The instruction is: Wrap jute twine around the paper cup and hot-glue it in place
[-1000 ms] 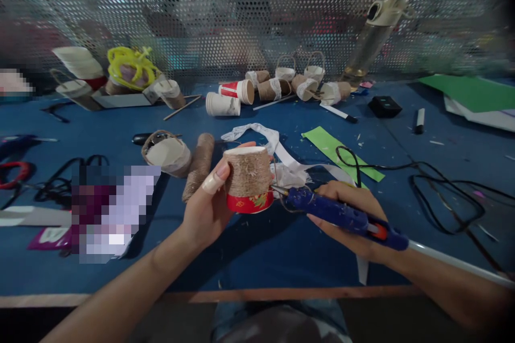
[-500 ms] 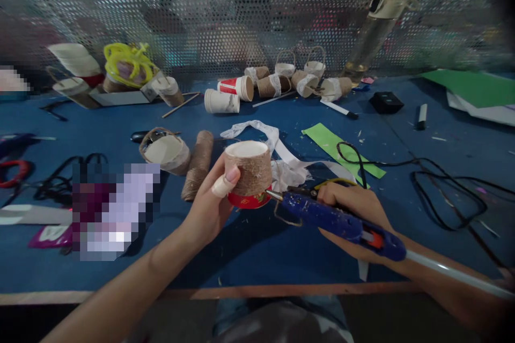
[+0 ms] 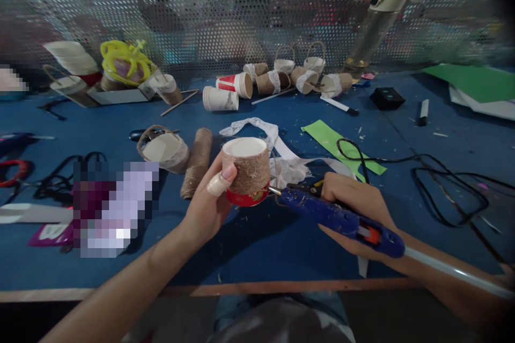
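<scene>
In my left hand (image 3: 211,195) is a paper cup (image 3: 246,169), its upper part wrapped in brown twine and its red printed lower part bare. The white inside shows at the top. My right hand (image 3: 358,206) is closed round a blue glue gun (image 3: 322,211) with a clear glue stick (image 3: 454,268) jutting from its back. The metal nozzle meets or nearly meets the cup's right side, at the lower edge of the twine. Left of the cup lie a spool of twine (image 3: 198,163) and a twine-handled cup basket (image 3: 167,151). White lace ribbon (image 3: 287,153) lies behind it.
Several decorated cups (image 3: 273,83) and stacked paper cups (image 3: 220,99) stand or lie along the back. A bottle (image 3: 372,27) leans by the perforated metal screen (image 3: 193,5). A black cable (image 3: 446,211) loops at right, near a green paper strip (image 3: 341,142). Red-handled scissors (image 3: 14,172) lie far left.
The nozzle has shifted very slightly relative to the cup's twine edge. A loose loop of twine below the nozzle no longer shows. Both hands keep their hold.
</scene>
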Demonstrator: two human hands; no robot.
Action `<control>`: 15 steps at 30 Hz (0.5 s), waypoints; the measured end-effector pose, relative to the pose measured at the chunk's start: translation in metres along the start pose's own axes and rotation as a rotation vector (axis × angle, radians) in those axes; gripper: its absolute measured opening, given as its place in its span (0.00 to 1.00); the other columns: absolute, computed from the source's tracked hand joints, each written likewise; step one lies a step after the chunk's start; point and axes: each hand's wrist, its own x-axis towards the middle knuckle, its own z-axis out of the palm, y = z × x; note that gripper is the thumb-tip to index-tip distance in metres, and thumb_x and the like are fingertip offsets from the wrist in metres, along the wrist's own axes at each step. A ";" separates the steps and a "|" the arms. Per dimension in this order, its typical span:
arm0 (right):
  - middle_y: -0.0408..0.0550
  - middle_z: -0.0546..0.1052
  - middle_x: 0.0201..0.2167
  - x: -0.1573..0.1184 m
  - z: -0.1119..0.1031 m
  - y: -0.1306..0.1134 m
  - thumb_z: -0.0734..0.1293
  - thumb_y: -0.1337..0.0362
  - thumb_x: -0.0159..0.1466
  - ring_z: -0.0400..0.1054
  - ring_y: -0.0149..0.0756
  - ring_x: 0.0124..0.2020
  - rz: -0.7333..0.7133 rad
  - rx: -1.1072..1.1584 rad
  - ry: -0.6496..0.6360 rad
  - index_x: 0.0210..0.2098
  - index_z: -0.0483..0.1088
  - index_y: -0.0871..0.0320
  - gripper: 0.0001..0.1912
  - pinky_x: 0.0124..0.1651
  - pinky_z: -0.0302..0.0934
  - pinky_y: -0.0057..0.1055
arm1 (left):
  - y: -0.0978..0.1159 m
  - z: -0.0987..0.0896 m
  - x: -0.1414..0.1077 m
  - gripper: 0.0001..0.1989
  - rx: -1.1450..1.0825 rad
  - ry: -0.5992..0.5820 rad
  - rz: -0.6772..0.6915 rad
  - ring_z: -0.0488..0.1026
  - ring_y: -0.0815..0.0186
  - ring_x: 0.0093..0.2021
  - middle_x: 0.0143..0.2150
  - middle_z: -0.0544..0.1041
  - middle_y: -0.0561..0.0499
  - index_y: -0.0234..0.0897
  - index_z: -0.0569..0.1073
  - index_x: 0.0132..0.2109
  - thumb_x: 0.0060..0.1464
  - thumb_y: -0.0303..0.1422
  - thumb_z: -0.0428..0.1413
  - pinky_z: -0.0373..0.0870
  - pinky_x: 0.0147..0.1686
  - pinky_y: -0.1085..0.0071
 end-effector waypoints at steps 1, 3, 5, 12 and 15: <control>0.39 0.62 0.28 0.000 0.001 0.000 0.67 0.72 0.63 0.58 0.30 0.27 -0.016 0.004 0.007 0.32 0.57 0.53 0.14 0.31 0.48 0.32 | -0.001 0.000 0.000 0.27 0.004 -0.012 -0.006 0.75 0.46 0.65 0.55 0.83 0.46 0.46 0.78 0.61 0.57 0.45 0.68 0.75 0.62 0.53; 0.38 0.61 0.28 0.000 0.003 -0.001 0.67 0.72 0.62 0.57 0.30 0.26 -0.044 0.004 0.031 0.31 0.55 0.52 0.15 0.30 0.47 0.32 | -0.002 -0.001 0.000 0.26 0.019 -0.033 -0.016 0.75 0.45 0.64 0.54 0.83 0.45 0.44 0.80 0.59 0.55 0.45 0.70 0.75 0.62 0.52; 0.38 0.59 0.28 0.000 0.005 -0.002 0.67 0.72 0.61 0.55 0.29 0.26 -0.052 -0.016 0.053 0.31 0.54 0.52 0.16 0.29 0.46 0.32 | -0.003 -0.002 0.000 0.23 0.023 -0.049 -0.009 0.75 0.45 0.64 0.54 0.83 0.45 0.43 0.81 0.56 0.55 0.44 0.70 0.75 0.62 0.52; 0.38 0.59 0.27 0.001 0.003 -0.003 0.68 0.71 0.61 0.55 0.30 0.25 -0.029 -0.070 0.059 0.31 0.53 0.52 0.16 0.29 0.47 0.32 | -0.005 -0.004 0.001 0.20 0.005 -0.022 0.015 0.75 0.48 0.64 0.57 0.82 0.45 0.44 0.80 0.59 0.61 0.42 0.65 0.76 0.62 0.55; 0.38 0.60 0.27 0.001 -0.001 -0.004 0.68 0.72 0.61 0.56 0.31 0.25 -0.004 -0.087 0.022 0.31 0.54 0.51 0.17 0.29 0.48 0.33 | -0.004 -0.003 0.000 0.23 -0.007 0.012 0.031 0.75 0.48 0.65 0.56 0.82 0.46 0.44 0.78 0.61 0.61 0.42 0.65 0.75 0.62 0.56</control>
